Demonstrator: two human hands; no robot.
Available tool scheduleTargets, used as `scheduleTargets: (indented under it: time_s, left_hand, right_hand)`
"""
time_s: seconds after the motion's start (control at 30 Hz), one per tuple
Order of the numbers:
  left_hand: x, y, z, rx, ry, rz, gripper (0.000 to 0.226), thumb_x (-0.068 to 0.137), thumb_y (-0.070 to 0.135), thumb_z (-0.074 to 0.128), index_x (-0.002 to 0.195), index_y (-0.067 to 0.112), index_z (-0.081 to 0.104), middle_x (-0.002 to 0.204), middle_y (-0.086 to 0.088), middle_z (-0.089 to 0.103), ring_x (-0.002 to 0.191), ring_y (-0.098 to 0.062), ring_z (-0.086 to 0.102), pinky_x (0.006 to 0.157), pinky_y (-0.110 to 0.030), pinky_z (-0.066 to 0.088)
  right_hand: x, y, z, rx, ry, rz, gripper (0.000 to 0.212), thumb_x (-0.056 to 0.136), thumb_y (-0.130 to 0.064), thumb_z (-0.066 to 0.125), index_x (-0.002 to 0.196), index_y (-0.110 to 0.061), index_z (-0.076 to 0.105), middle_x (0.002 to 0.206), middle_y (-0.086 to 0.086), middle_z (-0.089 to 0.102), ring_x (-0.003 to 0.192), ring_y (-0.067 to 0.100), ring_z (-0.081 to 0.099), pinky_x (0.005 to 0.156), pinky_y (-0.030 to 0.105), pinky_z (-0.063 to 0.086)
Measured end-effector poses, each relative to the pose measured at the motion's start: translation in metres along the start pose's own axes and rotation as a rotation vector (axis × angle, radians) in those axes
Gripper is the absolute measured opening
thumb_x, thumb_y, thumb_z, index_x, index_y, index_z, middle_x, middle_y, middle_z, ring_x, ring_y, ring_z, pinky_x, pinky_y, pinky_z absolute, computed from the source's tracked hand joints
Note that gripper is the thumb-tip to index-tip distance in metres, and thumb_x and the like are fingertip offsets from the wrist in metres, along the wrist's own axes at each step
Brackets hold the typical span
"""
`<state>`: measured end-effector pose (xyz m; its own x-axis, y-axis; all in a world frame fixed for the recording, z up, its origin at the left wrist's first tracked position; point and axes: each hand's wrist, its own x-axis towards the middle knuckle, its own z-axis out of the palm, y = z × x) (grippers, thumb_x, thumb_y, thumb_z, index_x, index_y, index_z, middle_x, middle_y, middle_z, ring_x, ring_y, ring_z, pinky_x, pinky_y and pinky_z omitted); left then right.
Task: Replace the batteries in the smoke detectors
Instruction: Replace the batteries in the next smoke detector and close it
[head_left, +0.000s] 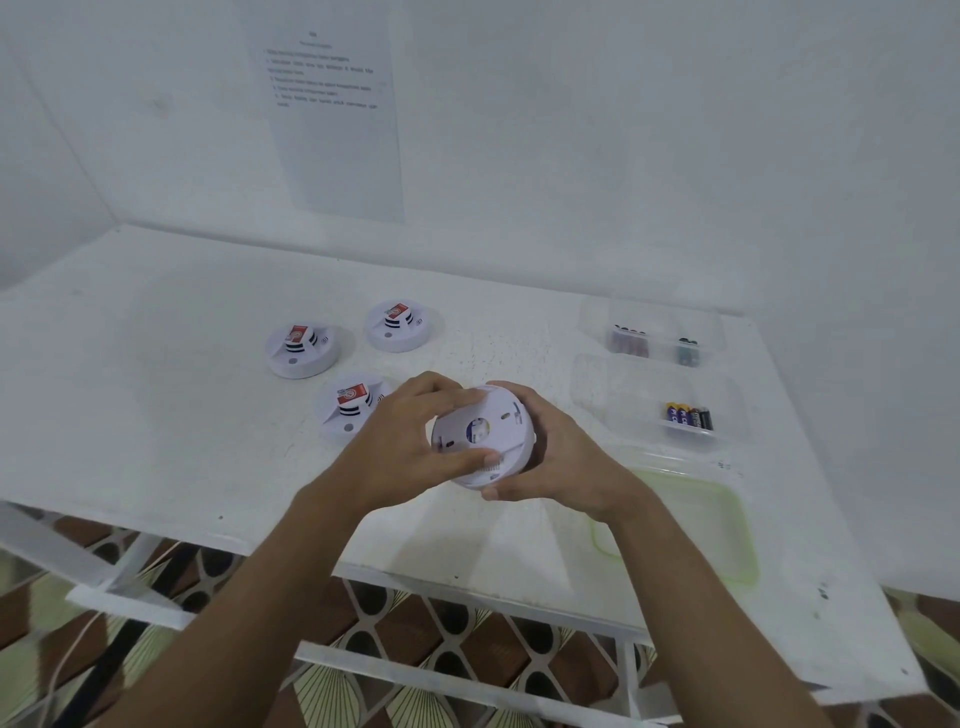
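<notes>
- Over white table (156, 364), front edge near.
- Gripping smoke detector (483, 434) in left hand (400, 441) and right hand (566, 457), curled round rim.
- Spare detectors (353, 405) crowding left, battery tray (613, 405) right.

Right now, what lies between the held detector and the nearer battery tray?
Only the right hand gripping the detector; then bare table up to the tray, head view.
</notes>
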<state>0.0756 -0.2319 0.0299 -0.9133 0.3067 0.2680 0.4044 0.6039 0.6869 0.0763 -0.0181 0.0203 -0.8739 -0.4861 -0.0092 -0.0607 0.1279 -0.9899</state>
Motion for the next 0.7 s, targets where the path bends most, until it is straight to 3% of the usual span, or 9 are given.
scheduleTargets:
  time_s: [0.2, 0.33, 0.53, 0.7]
  left_hand:
    - [-0.0003, -0.0005, 0.0006, -0.026, 0.022, -0.06, 0.071, 0.064, 0.061, 0.075, 0.127, 0.032, 0.06, 0.11, 0.02, 0.053, 0.102, 0.007, 0.05, 0.074, -0.001, 0.04]
    - [-0.0015, -0.0014, 0.0001, 0.003, -0.004, -0.054, 0.071, 0.064, 0.063, 0.075, 0.127, 0.035, 0.06, 0.107, 0.033, 0.045, 0.103, 0.012, 0.046, 0.072, -0.005, 0.041]
    - [-0.0023, -0.0011, -0.0009, -0.019, -0.018, -0.062, 0.069, 0.063, 0.06, 0.077, 0.125, 0.035, 0.062, 0.109, 0.029, 0.048, 0.105, 0.009, 0.047, 0.077, -0.01, 0.04]
    - [-0.0008, -0.0036, 0.0018, -0.052, -0.03, -0.088, 0.063, 0.067, 0.048, 0.082, 0.125, 0.032, 0.063, 0.112, 0.022, 0.051, 0.106, 0.006, 0.048, 0.077, -0.005, 0.038]
  right_hand:
    - [-0.0001, 0.001, 0.0007, 0.014, 0.003, 0.006, 0.092, 0.068, 0.012, 0.085, 0.142, -0.024, 0.045, 0.129, -0.006, 0.06, 0.117, 0.015, 0.061, 0.08, 0.031, 0.058]
    - [0.0008, 0.0025, 0.0006, 0.009, 0.001, 0.003, 0.091, 0.067, 0.01, 0.086, 0.142, -0.023, 0.046, 0.131, -0.004, 0.059, 0.12, 0.017, 0.06, 0.084, 0.033, 0.058]
    - [0.0019, 0.0035, 0.0007, -0.005, 0.0, 0.004, 0.092, 0.067, 0.007, 0.088, 0.143, -0.023, 0.046, 0.135, -0.003, 0.057, 0.124, 0.021, 0.057, 0.092, 0.043, 0.059]
    - [0.0025, 0.0028, 0.0008, -0.004, -0.002, 0.003, 0.091, 0.067, 0.009, 0.087, 0.142, -0.022, 0.047, 0.133, -0.003, 0.058, 0.122, 0.02, 0.058, 0.089, 0.038, 0.059]
